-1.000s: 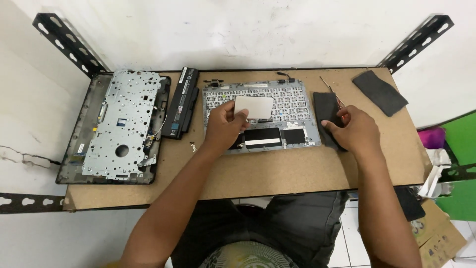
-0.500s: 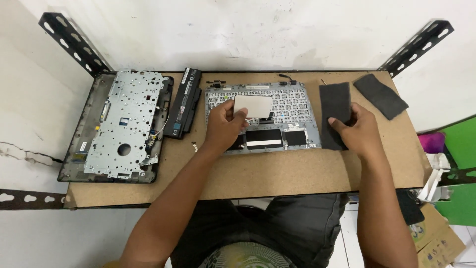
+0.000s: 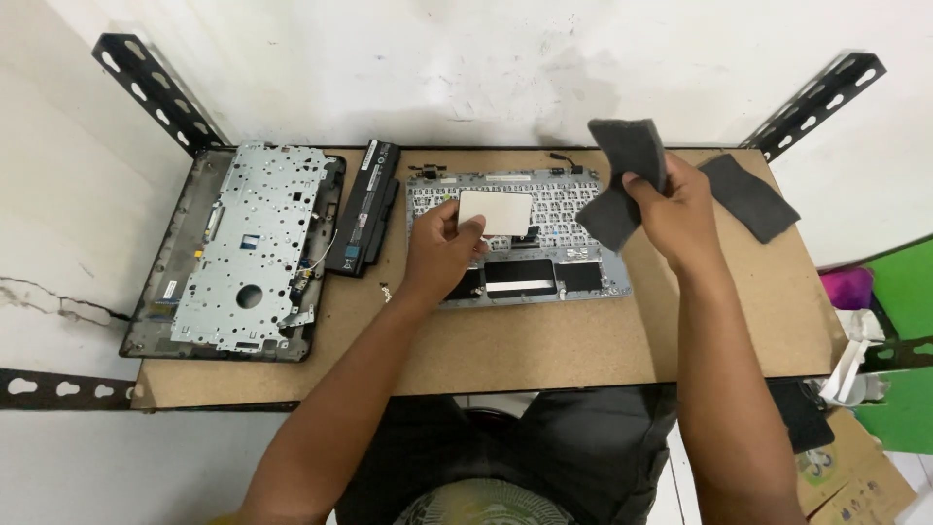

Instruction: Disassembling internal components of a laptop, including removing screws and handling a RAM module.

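Observation:
My left hand [image 3: 442,251] holds a pale rectangular touchpad plate [image 3: 497,211] by its lower left corner, just above the upturned grey laptop palmrest [image 3: 544,282] with its keyboard back showing. My right hand [image 3: 680,209] is raised over the palmrest's right end and grips a floppy dark grey pad [image 3: 622,175] that folds around my fingers.
At the left lies an open laptop base with a silver metal frame [image 3: 243,253]. A black battery [image 3: 364,206] lies between it and the palmrest. A second dark grey pad [image 3: 748,196] rests at the table's back right corner. Cardboard boxes [image 3: 855,476] sit on the floor, right.
My right hand has lifted the dark pad off the table, up and leftward, and it now hangs folded in the air. The left hand has raised the pale plate slightly.

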